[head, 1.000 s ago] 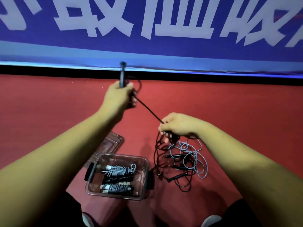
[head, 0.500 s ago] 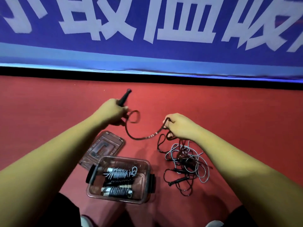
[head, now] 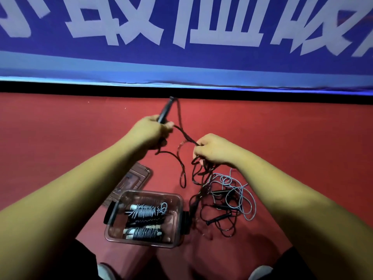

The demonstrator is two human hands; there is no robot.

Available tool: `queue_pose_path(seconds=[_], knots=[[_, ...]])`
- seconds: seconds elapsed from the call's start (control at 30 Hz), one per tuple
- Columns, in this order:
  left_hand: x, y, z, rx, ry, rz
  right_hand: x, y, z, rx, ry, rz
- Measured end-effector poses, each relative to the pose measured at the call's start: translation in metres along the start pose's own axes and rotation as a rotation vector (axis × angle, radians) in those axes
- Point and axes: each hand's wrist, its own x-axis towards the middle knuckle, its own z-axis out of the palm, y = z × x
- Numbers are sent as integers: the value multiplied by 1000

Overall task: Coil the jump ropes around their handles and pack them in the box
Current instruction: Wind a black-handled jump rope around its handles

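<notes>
My left hand (head: 150, 132) grips a black jump-rope handle (head: 166, 109) that points up and away. Its black cord (head: 182, 170) runs from the handle to my right hand (head: 215, 149), which pinches it and holds a few hanging loops. Below my right hand a tangle of black and grey-blue ropes (head: 228, 201) with loose handles lies on the red floor. A clear plastic box (head: 177, 205) with black side latches sits near my knees and holds three coiled ropes (head: 146, 212).
The box's clear lid (head: 134, 179) lies on the floor just behind the box, to its left. A blue banner with white characters (head: 185, 37) rises at the far edge of the red floor (head: 302, 138). My shoes (head: 260, 272) show at the bottom.
My left hand tipped the handle more upright and drew closer to my right hand. The cord between the hands now hangs in longer loops, and my right hand holds more gathered cord.
</notes>
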Motion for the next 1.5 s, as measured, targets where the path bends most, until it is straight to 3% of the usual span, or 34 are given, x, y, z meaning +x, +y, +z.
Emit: queue_pose_path(seconds=[0.13, 0.23, 0.3, 0.4, 0.43, 0.5, 0.6, 0.67, 0.73, 0.8, 0.87, 0.93, 1.07, 1.17, 1.23, 1.37, 1.43, 1.5], knots=[[17, 5, -38, -198, 251, -31, -6, 26, -8, -134, -161, 90], [23, 1, -55, -160, 288, -34, -7, 32, -13, -271, -118, 80], [26, -2, -59, 74, 281, 27, -5, 32, -16, -271, -34, 75], [30, -8, -67, 799, 318, 210, -4, 25, -16, -190, 43, 47], [28, -7, -66, 905, 322, 257, -5, 21, -16, -146, 23, 31], [20, -3, -54, 761, 221, 315, -8, 12, -13, -96, -51, -3], [-1, 0, -22, 298, -126, 234, -8, -6, -4, -8, -138, -92], [-11, -2, -4, 217, -332, 199, -6, -12, -2, 60, -104, -123], [-16, -4, 4, 243, -409, 148, -5, -15, -6, 113, -18, -123], [-14, -2, 5, 346, -358, 148, -6, -13, -11, 199, 5, -119], [-9, -1, 4, 299, -312, 138, -8, -8, -14, 200, -14, -134], [-2, 1, 3, 123, -200, 110, -10, -1, -16, 35, -42, -144], [14, 5, -26, -91, 173, 50, -8, 26, -19, -183, -181, -26], [25, -1, -52, -35, 315, 40, -4, 47, -23, -319, -126, 56], [28, -7, -58, 160, 284, 36, -4, 50, -27, -325, -17, 37], [29, -19, -51, 934, 298, 236, -7, 31, -26, -315, 117, -118], [21, -14, -38, 887, 260, 398, -9, 18, -18, -346, 138, -188], [7, -8, -20, 561, 24, 364, -8, 8, -9, -277, 143, -250]])
